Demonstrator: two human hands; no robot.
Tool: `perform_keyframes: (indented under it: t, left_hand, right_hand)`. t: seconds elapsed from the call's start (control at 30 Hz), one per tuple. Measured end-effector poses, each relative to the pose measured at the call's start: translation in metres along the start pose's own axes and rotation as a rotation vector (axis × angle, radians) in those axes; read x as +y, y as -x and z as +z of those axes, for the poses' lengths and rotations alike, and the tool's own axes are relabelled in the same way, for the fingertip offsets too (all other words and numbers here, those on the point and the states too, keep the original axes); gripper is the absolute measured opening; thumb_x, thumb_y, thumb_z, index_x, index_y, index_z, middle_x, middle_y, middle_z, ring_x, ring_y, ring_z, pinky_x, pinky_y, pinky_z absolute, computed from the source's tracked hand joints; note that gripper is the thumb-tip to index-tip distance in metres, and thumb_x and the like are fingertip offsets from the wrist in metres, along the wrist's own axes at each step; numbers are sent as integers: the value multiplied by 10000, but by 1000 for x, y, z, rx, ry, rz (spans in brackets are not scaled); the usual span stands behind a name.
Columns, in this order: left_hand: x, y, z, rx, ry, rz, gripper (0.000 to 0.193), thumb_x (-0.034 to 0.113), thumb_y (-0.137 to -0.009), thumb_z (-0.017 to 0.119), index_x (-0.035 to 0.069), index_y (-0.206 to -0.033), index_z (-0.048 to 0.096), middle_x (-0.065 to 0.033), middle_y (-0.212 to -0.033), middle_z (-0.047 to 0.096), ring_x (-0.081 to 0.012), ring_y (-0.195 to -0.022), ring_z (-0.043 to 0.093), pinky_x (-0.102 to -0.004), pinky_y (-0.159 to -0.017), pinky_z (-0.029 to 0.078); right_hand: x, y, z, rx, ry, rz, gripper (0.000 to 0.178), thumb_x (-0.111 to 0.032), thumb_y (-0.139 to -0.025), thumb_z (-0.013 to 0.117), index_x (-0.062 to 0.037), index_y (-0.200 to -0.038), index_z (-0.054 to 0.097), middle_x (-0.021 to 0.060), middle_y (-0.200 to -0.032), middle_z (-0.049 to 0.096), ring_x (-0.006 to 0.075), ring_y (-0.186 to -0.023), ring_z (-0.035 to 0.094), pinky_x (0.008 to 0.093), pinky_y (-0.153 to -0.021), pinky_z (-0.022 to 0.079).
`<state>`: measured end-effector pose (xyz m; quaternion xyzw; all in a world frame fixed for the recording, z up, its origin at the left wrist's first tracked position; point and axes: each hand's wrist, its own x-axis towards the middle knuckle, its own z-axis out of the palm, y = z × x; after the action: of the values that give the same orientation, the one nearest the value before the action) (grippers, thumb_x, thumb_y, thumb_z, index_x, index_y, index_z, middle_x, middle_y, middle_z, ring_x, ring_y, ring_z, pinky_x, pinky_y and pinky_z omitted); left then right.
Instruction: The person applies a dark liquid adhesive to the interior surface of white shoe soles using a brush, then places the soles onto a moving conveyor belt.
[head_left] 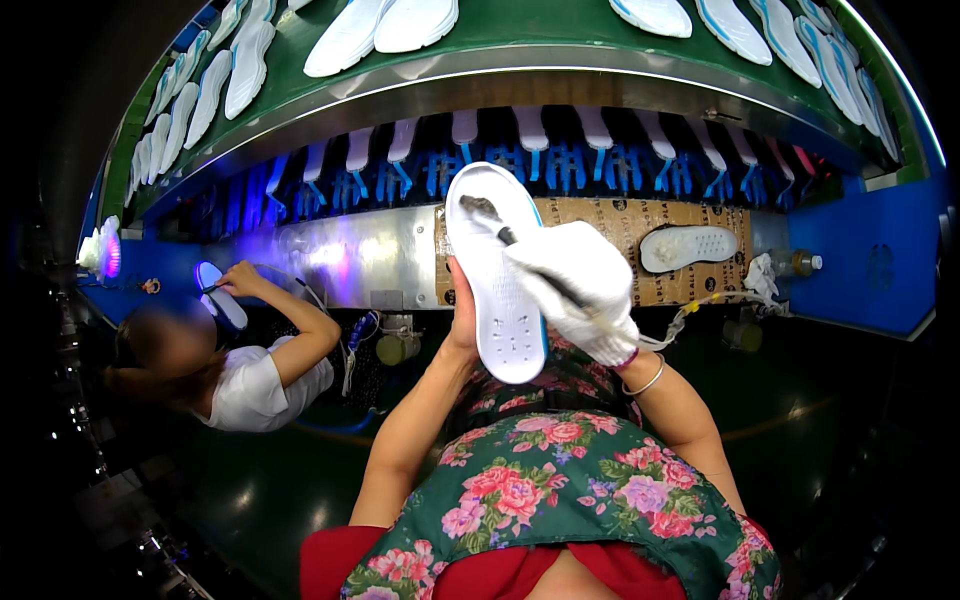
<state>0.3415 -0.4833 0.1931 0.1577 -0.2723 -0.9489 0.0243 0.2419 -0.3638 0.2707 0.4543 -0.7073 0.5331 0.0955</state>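
Observation:
My bare left hand (463,312) grips a white shoe sole (508,285) by its left edge, its long side pointing away from me. The sole's hollow inner face is turned up, with small holes near its closer end and a blue strip on the right side. My right hand (585,285), in a white knit glove, is closed around a brush (484,210). The brush's dark bristles touch the sole's far end. Much of the brush handle is hidden by the glove.
Another white sole (690,248) lies on printed cardboard (600,212) to the right, near a bottle (803,263). Beyond, pale pieces on blue holders (530,130) line up under a green conveyor belt (545,30) carrying soles. At left a co-worker (262,385) handles another sole (222,297).

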Motion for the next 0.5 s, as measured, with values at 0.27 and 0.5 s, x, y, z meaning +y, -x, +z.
perform_keyframes:
  t: [0.27,0.5]
  left_hand:
    - [18,-7,-30,-63,-87,18,927,811,-870,163,150,-1518,223,-122,-1409,457,-266,-1278,486,-440,-1059,437]
    - [27,-15,-39,-252,237,-23,1045,897,-781,248,37,-1351,412,-231,-1018,633,-316,-881,666,-435,-773,576]
  right_hand:
    - [-4,6,1,-73,-104,39,233,-43,-744,762,-55,-975,732,100,-937,722,229,-809,685,326,-713,536]
    - [-25,12,10,-226,-357,37,264,-36,-722,771,-78,-980,736,93,-935,730,236,-809,692,335,-719,543]
